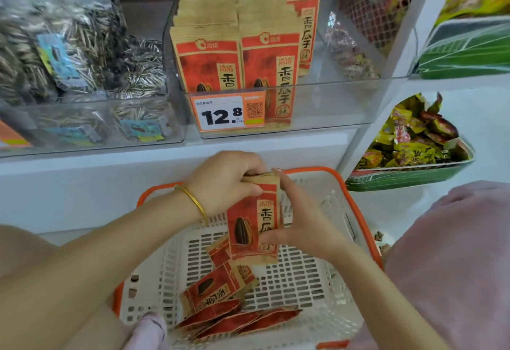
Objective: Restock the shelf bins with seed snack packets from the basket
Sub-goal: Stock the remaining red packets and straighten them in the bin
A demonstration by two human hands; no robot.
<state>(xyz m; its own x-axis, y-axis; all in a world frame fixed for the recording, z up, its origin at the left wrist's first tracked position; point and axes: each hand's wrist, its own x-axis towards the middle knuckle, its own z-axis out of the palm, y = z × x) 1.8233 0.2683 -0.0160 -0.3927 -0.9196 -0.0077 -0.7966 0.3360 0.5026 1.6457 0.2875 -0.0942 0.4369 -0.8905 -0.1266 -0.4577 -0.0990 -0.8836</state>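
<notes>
Above the basket [311, 170], left grip [223, 181] and right grip [300, 228] clasp one seed packet [254, 228] upright, long axis near-vertical.

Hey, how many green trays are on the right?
2. One green tray on the upper right shelf; a second green tray on the shelf below it. More may be out of frame.

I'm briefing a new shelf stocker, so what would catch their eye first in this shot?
The red and tan paper seed packet stands out, left hand gripping its top, right hand pinching its side, above the white plastic basket with an orange rim. Higher up, matching packets stand in the clear plastic shelf bin behind an orange price tag.
</notes>
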